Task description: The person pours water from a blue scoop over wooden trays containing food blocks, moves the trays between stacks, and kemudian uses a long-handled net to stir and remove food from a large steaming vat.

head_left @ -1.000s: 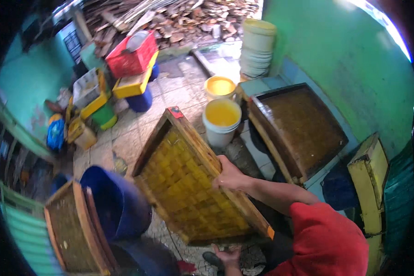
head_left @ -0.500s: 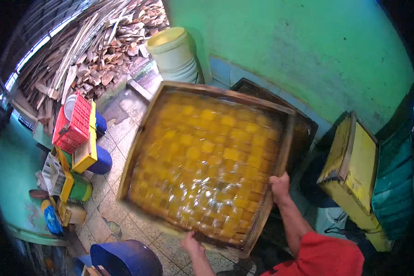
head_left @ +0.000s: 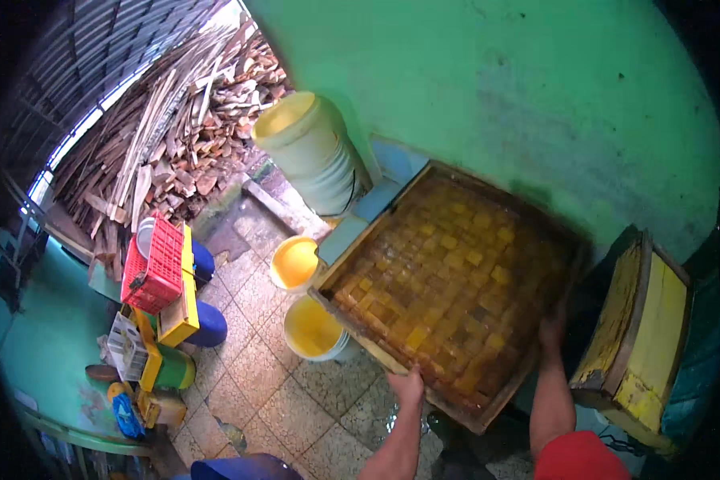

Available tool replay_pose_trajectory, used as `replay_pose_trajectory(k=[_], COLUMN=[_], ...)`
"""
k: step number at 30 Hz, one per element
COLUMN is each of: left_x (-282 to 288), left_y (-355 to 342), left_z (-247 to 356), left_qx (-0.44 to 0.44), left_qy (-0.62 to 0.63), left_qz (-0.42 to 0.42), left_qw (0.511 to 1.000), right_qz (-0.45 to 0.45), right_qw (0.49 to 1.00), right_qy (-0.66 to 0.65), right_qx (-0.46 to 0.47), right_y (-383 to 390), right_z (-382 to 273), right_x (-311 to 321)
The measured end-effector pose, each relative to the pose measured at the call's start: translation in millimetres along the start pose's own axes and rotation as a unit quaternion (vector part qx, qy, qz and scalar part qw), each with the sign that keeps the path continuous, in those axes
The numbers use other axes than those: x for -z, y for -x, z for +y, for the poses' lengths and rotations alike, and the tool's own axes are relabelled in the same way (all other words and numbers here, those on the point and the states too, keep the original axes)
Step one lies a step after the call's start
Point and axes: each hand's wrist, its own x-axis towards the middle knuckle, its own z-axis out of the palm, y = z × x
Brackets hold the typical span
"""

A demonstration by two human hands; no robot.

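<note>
A square wooden tray (head_left: 456, 280) with a yellowish-brown woven bottom and a wet look lies level over the blue-tiled ledge (head_left: 344, 236) against the green wall. My left hand (head_left: 406, 386) grips the tray's near edge at the lower left. My right hand (head_left: 550, 336) holds its right side, partly in shadow with the fingertips hard to see. Whether the tray rests on the ledge or is just above it I cannot tell.
Two buckets with yellow insides (head_left: 294, 262) (head_left: 312, 326) stand left of the tray, stacked buckets (head_left: 304, 156) behind. A red crate (head_left: 150, 272) and containers line the left, with piled wood (head_left: 168, 160) beyond. A yellow box (head_left: 632, 336) stands right; a blue barrel (head_left: 240, 468) is below.
The tray has gone from upright and tilted to level, moving rightward to the wall over the ledge, covering the dark tray there. My hands moved with it and my view turned right.
</note>
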Motion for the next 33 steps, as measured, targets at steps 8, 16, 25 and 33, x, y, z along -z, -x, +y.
replay_pose_trajectory(k=[8, 16, 25, 33], left_x=[38.6, 148.4, 520.5, 796.2], left_y=[-26.1, -11.3, 216.9, 423.8], left_z=[-5.9, 24.4, -202.0, -189.6], left_qx=[0.017, 0.027, 0.169, 0.255], left_qy=[-0.024, -0.144, -0.096, 0.086], left_qz=[-0.174, -0.283, 0.298, 0.72], left_qw=[0.984, 0.948, 0.935, 0.639], right_qz=[0.027, -0.064, -0.402, -0.668], right_qw=[0.973, 0.952, 0.824, 0.62], right_qy=[0.116, 0.022, -0.132, 0.02], right_qx=[0.2, 0.298, 0.378, 0.411], right_y=[-28.4, 19.3, 161.0, 566.2], right_z=[53.5, -31.2, -65.1, -132.3], right_x=[-40.0, -85.5, -276.8, -291.8])
